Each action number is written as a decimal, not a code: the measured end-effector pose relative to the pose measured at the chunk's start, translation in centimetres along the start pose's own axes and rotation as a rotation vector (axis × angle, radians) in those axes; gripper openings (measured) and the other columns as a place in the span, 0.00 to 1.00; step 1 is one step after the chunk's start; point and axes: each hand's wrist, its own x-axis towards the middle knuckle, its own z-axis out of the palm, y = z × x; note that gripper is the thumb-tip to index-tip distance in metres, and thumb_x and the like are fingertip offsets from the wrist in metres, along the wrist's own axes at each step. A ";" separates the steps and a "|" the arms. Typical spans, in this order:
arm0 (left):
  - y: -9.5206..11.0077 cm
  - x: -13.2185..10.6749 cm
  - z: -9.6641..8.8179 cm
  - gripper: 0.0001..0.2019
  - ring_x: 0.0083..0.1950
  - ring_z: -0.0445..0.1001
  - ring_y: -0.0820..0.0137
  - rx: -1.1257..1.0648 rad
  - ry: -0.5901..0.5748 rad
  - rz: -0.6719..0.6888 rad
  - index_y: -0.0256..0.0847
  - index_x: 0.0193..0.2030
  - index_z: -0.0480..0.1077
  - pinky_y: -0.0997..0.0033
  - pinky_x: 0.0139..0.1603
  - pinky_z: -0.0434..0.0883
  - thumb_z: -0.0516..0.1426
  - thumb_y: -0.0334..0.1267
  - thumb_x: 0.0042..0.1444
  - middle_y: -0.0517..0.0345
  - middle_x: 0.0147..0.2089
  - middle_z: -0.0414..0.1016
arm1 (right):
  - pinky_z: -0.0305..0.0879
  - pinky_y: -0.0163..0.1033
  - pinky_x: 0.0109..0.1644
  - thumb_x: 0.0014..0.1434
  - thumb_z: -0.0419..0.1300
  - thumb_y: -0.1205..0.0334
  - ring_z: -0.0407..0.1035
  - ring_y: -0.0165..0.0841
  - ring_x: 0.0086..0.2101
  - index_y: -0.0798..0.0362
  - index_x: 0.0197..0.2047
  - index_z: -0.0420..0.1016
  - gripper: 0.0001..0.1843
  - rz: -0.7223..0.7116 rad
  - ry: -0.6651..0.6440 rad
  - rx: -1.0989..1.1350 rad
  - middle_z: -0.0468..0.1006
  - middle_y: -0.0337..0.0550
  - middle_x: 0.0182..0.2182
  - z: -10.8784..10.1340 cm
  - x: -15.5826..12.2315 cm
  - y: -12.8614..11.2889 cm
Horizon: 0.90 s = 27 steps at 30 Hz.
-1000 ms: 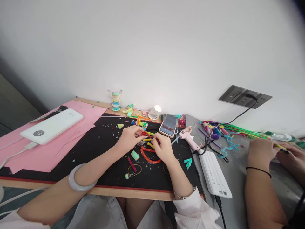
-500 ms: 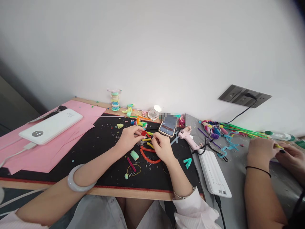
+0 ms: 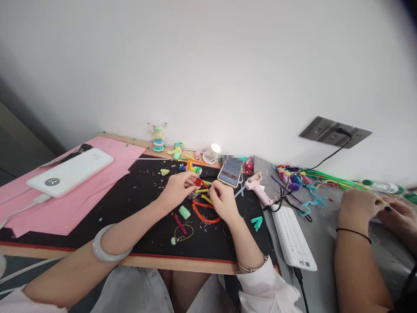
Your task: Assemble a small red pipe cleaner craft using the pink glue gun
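Note:
My left hand (image 3: 177, 188) pinches a small red fuzzy piece (image 3: 198, 182) over the black mat (image 3: 137, 200). My right hand (image 3: 223, 201) is closed on the other end of the same little bundle, where yellow pipe-cleaner stubs (image 3: 202, 190) stick out between the two hands. Just below the hands lie an orange-red pipe cleaner (image 3: 203, 217), a pale green fuzzy roll (image 3: 184, 212) and a magenta stick on a thin wire ring (image 3: 180, 228). A pale bangle (image 3: 106, 248) is on my left forearm.
A white power bank (image 3: 70, 171) lies on pink paper (image 3: 65, 204) at left. A phone (image 3: 230, 172), a pink glue gun (image 3: 259, 189) and a white keyboard (image 3: 293, 239) lie to the right. Another person's hands (image 3: 374, 208) work with green and yellow pipe cleaners (image 3: 335, 180) at far right.
My hands have stayed in place, with only small finger movements on the red and yellow piece. The other person's hands have shifted slightly.

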 end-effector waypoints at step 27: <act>-0.3 -0.2 0.1 0.12 0.32 0.76 0.69 0.030 0.075 -0.043 0.38 0.34 0.69 0.68 0.36 0.75 0.62 0.39 0.43 0.57 0.31 0.75 | 0.46 0.32 0.25 0.57 0.47 0.68 0.51 0.25 0.20 0.53 0.23 0.53 0.11 -0.012 -0.060 0.002 0.55 0.32 0.18 0.2 0.1 0.0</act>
